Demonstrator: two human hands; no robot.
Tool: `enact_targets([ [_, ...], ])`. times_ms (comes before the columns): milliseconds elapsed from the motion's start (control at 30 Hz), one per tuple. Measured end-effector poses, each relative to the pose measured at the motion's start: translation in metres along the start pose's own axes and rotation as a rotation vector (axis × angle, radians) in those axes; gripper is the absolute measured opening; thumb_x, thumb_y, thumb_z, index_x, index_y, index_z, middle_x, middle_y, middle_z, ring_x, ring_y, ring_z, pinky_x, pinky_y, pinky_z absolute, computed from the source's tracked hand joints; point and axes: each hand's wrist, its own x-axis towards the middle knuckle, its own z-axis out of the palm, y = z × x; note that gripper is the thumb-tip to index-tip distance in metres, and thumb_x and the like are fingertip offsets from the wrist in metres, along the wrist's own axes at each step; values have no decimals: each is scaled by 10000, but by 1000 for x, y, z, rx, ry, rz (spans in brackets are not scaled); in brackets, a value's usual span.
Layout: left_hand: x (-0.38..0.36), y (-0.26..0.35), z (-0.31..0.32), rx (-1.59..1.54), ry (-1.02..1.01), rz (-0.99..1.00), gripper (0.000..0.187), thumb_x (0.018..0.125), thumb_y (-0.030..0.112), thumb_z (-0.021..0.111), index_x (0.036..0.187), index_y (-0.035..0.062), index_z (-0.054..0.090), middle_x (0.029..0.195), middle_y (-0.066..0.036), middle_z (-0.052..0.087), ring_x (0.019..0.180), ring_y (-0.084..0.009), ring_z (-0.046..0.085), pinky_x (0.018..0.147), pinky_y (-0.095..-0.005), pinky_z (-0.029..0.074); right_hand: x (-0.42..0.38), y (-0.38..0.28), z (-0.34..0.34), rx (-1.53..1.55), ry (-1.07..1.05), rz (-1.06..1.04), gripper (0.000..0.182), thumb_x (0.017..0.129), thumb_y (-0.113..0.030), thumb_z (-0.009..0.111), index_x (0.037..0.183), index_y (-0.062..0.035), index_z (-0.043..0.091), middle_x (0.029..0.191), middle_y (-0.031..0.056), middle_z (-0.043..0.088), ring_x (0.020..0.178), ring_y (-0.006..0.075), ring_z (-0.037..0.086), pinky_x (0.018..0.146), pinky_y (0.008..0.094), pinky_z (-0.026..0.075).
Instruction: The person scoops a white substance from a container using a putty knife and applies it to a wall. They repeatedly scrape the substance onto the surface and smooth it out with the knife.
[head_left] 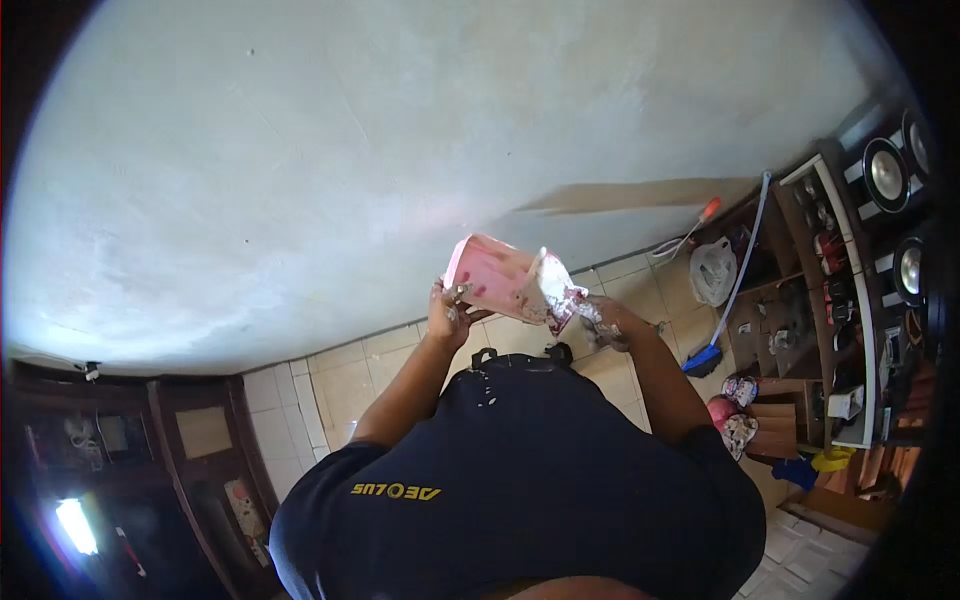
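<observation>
A pink plastic container (495, 275) is held up in front of my chest, tilted on its side near the wall. My left hand (453, 314) is closed on its left end, with the thumb and fingers smeared with paste. White paste (556, 284) coats the container's right end. There my right hand (608, 322) is closed, its fingers caked with the same paste. What lies inside those fingers is hidden by the paste. White spots mark the front of my dark shirt (500, 450).
A pale plastered wall (300, 180) rises ahead, above a tiled floor (385, 360). On the right, a blue broom (742, 262) leans by a shelf (790, 270) holding shoes and a plastic bag (712, 272). Dark wooden furniture (165, 440) stands at left.
</observation>
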Motion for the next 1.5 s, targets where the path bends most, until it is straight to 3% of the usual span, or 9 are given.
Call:
enact_targets([
  [67, -2, 2, 10, 23, 114, -14, 444, 772, 170, 510, 1166, 78, 328, 1151, -178, 481, 1013, -375, 547, 759, -561, 509, 1, 11, 4, 768, -92, 236, 297, 794, -149, 612, 1067, -72, 525, 873, 51, 606, 597, 184, 593, 556, 332, 502],
  [100, -2, 2, 9, 20, 123, -22, 443, 772, 165, 508, 1163, 76, 320, 1145, -176, 478, 1017, -377, 544, 755, -563, 510, 1, 25, 16, 714, -81, -41, 404, 864, -282, 523, 1198, -60, 477, 861, 96, 600, 633, 171, 602, 504, 316, 517],
  [200, -1, 2, 8, 69, 109, -14, 448, 780, 164, 506, 1168, 73, 303, 1140, -180, 465, 1020, -377, 539, 759, -571, 507, 7, 21, 34, 1242, -233, -31, 449, 881, -342, 456, 1228, -59, 444, 1051, 149, 587, 859, 250, 623, 679, 396, 538],
  [233, 0, 4, 9, 55, 107, -14, 438, 782, 122, 516, 1154, 81, 288, 1130, -174, 452, 1014, -355, 532, 753, -575, 504, 9, 19, 39, 1078, -167, -64, 463, 901, -366, 375, 1234, -53, 443, 1164, 163, 549, 1036, 292, 564, 795, 460, 497],
  [467, 2, -7, -1, 47, 117, 7, 479, 825, 183, 474, 1230, 75, 243, 1191, -169, 422, 1092, -376, 476, 798, -621, 470, 3, -2, 75, 1534, 82, 49, 555, 852, -450, 461, 1238, -51, 442, 1146, 127, 555, 1024, 279, 567, 816, 419, 492],
  [633, 6, -17, -6, 21, 196, 3, 486, 818, 194, 478, 1238, 82, 260, 1180, -161, 433, 1060, -354, 496, 787, -620, 474, 23, 30, 87, 1432, 238, -67, 425, 861, -382, 495, 1116, -42, 522, 1044, 90, 595, 930, 236, 603, 803, 370, 508],
  [800, 10, -14, -16, -171, 147, -116, 428, 830, 154, 474, 1192, 65, 265, 1156, -149, 451, 1072, -352, 503, 791, -639, 463, 15, 25, 73, 1347, -48, -272, 215, 868, -140, 495, 1063, -58, 536, 902, 66, 596, 759, 184, 600, 696, 348, 536],
  [1133, -14, 13, 25, -64, 68, -9, 417, 820, 294, 492, 1164, 59, 468, 1166, -143, 515, 1086, -381, 500, 860, -623, 426, -5, -74, 23, 1370, 176, -735, 383, 861, -117, 486, 1227, -30, 414, 1055, 84, 570, 934, 182, 582, 815, 381, 498],
  [1500, -28, 20, 44, -67, 34, -49, 460, 832, 338, 413, 1206, 73, 456, 1188, -143, 509, 1103, -356, 497, 882, -593, 413, 2, -208, -83, 985, 491, -923, 217, 803, -154, 605, 982, -36, 568, 930, 56, 598, 815, 176, 581, 718, 328, 480],
])
